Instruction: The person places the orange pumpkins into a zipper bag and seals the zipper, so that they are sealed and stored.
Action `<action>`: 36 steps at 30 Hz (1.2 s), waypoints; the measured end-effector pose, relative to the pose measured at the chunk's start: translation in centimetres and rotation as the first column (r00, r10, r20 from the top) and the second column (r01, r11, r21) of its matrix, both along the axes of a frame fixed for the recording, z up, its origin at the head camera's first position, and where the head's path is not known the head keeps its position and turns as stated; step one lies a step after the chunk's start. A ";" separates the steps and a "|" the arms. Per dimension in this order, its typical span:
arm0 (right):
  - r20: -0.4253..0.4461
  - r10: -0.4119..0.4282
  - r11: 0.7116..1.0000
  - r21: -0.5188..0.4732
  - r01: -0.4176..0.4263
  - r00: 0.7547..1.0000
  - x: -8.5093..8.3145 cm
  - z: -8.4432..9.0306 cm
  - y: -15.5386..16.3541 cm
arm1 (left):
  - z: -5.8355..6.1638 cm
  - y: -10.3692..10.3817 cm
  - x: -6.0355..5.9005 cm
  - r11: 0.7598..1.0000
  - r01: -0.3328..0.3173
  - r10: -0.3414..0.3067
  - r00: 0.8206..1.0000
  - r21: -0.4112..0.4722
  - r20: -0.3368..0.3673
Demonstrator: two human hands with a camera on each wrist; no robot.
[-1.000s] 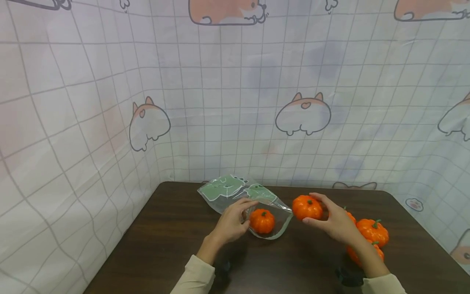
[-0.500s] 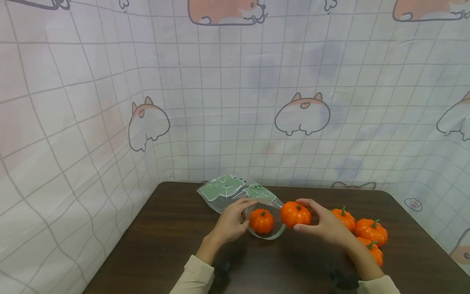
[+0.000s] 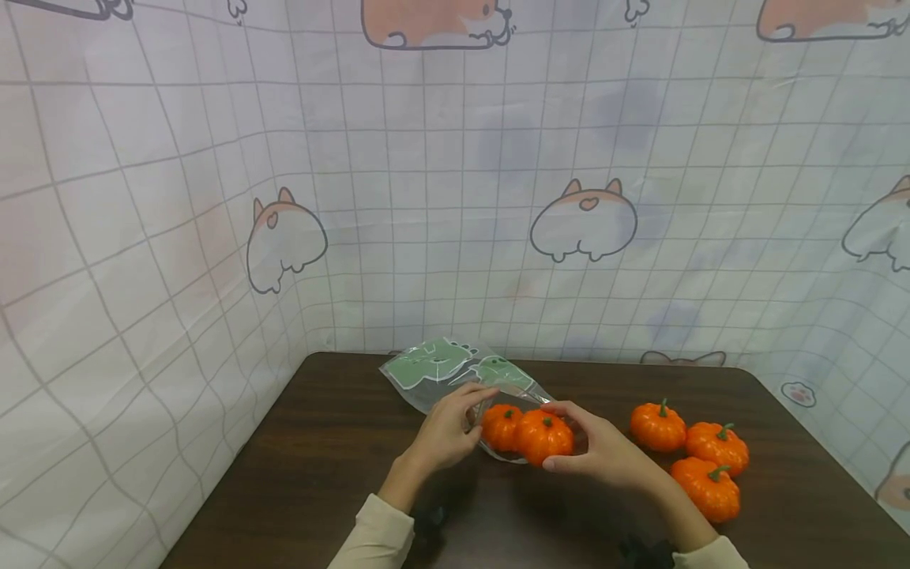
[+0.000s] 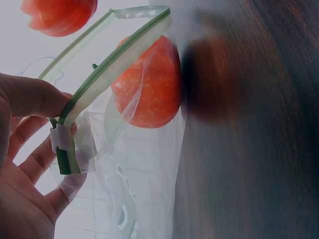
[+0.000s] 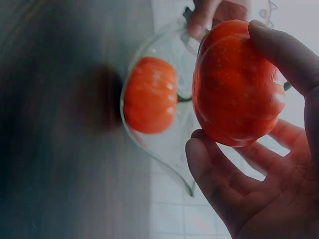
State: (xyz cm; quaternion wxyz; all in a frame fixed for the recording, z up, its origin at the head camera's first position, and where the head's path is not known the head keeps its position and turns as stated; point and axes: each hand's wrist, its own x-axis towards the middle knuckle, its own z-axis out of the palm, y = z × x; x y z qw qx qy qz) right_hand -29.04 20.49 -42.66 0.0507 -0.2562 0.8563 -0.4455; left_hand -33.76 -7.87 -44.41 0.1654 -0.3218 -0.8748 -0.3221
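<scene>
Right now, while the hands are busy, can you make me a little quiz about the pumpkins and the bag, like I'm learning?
1. How many pumpkins sit on the table, outside the bag and not held?
2. True or false: the left hand holds the bag at its opening.
3. The right hand holds: A) nothing, B) a pumpkin, C) the bag.

Key: 1. Three. 2. True. 3. B.

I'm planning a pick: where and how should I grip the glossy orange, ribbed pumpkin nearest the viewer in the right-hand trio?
Probably across the left and right flanks of the glossy orange, ribbed pumpkin, coming from above and the near side. Its squat body bulges there, while another orange pumpkin sits close behind it. The slim green stem looks a poorer handle.
</scene>
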 end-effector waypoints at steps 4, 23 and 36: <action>-0.010 0.024 1.000 0.009 -0.024 1.000 -0.1 -0.8 -0.8 | 0.0 0.0 0.0 1.000 0.000 0.000 1.000 0.009 0.009; -0.155 -0.036 0.999 0.012 0.038 0.987 -0.3 -2.8 -3.8 | 0.4 0.1 0.4 1.000 0.008 -0.009 1.000 0.009 0.025; -0.129 -0.187 0.981 0.017 0.191 0.974 -1.0 -3.1 -5.2 | 0.3 0.2 0.4 0.999 0.036 -0.036 0.999 0.026 0.023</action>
